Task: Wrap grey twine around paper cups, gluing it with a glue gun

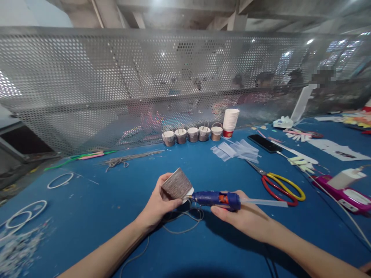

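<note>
Clasping a cup (177, 183) is the left hand (158, 202); the right hand (246, 221) seemingly clamps a glue gun (209, 198).

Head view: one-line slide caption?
Right hand holds a blue glue gun to the cord-wrapped cup in the left hand.

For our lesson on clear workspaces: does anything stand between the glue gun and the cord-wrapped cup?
Nothing visible does. The right hand holds the glue gun, its nozzle at the white edge of the cord-wrapped cup in the left hand. Slack cord lies below.
</note>
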`<action>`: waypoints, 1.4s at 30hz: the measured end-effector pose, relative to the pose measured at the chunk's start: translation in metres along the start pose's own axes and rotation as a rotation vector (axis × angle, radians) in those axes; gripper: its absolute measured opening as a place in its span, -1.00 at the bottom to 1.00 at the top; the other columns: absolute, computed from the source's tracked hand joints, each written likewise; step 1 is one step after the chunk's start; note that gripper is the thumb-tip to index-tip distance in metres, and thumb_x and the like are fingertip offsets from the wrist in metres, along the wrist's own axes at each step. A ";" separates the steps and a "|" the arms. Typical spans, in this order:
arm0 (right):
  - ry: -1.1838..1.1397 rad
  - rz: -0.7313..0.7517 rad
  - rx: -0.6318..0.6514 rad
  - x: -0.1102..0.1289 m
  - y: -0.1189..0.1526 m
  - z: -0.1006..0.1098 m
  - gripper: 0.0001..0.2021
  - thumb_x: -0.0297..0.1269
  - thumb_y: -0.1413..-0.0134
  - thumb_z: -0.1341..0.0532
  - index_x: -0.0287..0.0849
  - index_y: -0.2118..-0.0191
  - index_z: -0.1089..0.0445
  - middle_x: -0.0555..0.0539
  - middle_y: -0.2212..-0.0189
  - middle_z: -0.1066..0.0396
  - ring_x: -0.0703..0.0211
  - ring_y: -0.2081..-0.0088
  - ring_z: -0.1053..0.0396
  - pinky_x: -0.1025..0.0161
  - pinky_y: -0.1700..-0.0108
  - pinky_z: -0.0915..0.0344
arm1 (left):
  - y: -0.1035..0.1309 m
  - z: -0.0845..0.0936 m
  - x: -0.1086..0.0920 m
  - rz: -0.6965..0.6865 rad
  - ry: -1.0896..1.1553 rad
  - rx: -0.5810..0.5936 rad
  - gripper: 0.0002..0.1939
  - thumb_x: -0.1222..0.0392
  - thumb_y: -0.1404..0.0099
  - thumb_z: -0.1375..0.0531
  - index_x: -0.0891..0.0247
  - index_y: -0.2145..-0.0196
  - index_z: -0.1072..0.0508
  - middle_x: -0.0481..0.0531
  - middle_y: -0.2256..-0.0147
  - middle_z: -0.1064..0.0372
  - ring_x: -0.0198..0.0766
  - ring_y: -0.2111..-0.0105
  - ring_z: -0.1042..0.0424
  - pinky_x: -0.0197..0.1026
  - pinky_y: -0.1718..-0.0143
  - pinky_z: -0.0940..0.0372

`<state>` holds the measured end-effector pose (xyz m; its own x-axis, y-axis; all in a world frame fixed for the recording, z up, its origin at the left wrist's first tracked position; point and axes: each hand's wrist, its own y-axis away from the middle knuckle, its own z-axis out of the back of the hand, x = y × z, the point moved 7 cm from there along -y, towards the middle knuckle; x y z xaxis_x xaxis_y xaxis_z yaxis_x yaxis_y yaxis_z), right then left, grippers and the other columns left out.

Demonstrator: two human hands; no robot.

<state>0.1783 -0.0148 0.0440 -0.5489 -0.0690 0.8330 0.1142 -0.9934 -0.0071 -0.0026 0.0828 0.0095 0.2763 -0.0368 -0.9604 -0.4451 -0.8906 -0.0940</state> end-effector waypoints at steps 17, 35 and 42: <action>-0.279 -0.124 -0.032 -0.032 -0.020 0.016 -0.53 0.07 -0.12 -0.09 -0.17 0.64 -0.18 0.09 0.70 -0.19 0.39 0.72 -0.06 0.36 0.60 -0.02 | 0.004 0.006 -0.003 0.007 0.065 -0.083 -0.25 0.27 0.21 -0.46 0.15 0.04 -0.28 0.03 0.14 -0.41 -0.15 0.12 -0.40 -0.14 0.05 -0.25; 0.582 -0.067 -0.361 -0.030 0.006 0.056 -0.67 0.01 -0.08 -0.18 -0.14 0.50 -0.38 -0.09 0.48 -0.42 0.00 0.39 -0.37 0.14 0.33 -0.21 | 0.015 -0.005 -0.016 0.030 -0.076 -0.203 -0.45 0.24 0.12 -0.42 0.20 0.16 -0.33 0.00 0.28 -0.43 -0.17 0.23 -0.42 -0.13 0.12 -0.26; 0.523 0.539 -0.501 0.048 0.041 0.013 -0.88 -0.38 -0.22 -0.13 -0.18 0.32 -0.39 -0.09 0.40 -0.44 0.12 0.33 -0.37 0.17 0.28 -0.21 | 0.022 -0.015 -0.008 0.113 -0.078 -0.168 -0.44 0.20 0.12 -0.43 0.21 0.16 -0.33 0.01 0.29 -0.45 -0.16 0.26 -0.43 -0.16 0.20 -0.27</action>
<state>0.1675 -0.0575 0.0909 -0.8457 -0.4477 0.2905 0.1577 -0.7296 -0.6655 -0.0020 0.0568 0.0188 0.1631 -0.1116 -0.9803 -0.3198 -0.9459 0.0545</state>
